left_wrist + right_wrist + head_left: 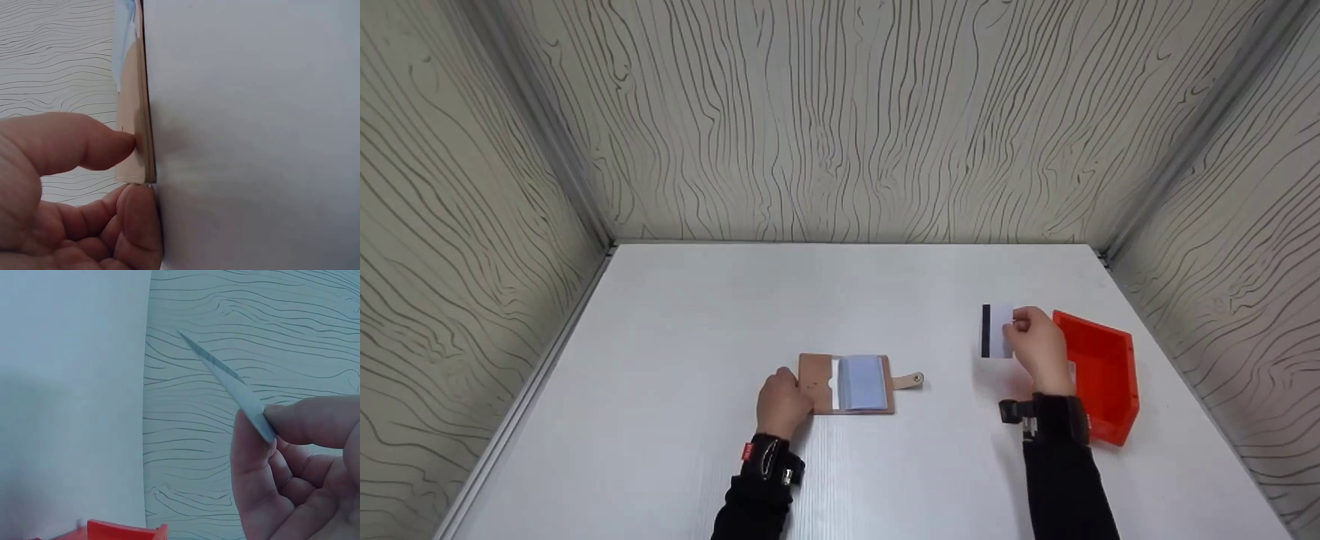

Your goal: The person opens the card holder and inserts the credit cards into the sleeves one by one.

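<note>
A tan leather card holder (816, 382) lies spread out on the white table, clear plastic sleeves (864, 382) and a snap strap (907, 381) toward its right. At its left edge my left hand (781, 403) grips it. In the left wrist view the thumb (107, 143) presses on the cover while curled fingers (140, 219) meet its edge. My right hand (1037, 346) pinches a white card (999, 331) with a dark stripe, raised over the table. Seen nearly edge-on in the right wrist view, the card (242, 396) sits between thumb and index finger.
A red plastic bin (1102, 367) stands on the right of the table, just beyond the right hand and partly behind the wrist. Wood-grain panels (840, 127) enclose the white table (675, 315) at the back and both sides.
</note>
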A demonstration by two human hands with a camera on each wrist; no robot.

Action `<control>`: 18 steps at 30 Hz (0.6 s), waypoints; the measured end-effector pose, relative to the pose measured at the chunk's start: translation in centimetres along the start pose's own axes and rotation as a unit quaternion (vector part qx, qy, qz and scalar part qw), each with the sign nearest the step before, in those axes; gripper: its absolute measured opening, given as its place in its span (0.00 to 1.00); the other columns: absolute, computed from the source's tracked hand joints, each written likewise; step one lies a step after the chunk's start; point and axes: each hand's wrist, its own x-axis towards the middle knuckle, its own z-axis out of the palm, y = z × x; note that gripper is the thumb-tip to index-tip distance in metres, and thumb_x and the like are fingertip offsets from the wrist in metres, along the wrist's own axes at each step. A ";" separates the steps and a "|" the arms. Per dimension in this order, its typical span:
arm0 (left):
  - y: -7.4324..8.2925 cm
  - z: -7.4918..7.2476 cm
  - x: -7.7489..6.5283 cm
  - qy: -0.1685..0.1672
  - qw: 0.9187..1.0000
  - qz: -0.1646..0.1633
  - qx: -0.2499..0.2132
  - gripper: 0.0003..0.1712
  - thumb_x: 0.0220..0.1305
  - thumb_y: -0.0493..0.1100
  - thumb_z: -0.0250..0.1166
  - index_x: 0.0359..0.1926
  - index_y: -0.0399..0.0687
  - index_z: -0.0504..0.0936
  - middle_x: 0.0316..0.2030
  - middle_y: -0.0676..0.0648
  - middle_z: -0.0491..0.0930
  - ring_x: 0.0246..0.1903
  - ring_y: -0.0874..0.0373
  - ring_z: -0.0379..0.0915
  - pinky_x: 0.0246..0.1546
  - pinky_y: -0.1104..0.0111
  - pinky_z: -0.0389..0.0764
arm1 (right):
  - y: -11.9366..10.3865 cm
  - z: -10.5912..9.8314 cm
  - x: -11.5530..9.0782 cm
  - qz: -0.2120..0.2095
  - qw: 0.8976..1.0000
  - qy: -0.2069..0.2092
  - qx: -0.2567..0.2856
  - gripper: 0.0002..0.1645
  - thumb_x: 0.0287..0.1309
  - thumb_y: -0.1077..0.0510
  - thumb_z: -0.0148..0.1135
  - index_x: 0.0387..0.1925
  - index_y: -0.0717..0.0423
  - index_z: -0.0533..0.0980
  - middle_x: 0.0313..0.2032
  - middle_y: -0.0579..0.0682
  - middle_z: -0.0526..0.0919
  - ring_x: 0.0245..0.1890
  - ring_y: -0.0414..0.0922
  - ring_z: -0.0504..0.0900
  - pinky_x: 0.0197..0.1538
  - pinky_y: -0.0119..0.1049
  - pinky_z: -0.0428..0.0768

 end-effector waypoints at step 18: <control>-0.2 0.2 -0.1 0.007 1.000 0.006 -0.003 0.10 0.43 0.27 0.64 0.25 0.39 0.72 0.21 0.46 0.71 0.23 0.51 0.69 0.25 0.59 0.72 | -1.3 5.8 -1.1 -0.053 0.998 -0.015 0.010 0.18 0.65 0.62 0.56 0.52 0.69 0.73 0.41 0.61 0.78 0.40 0.54 0.76 0.44 0.46 0.76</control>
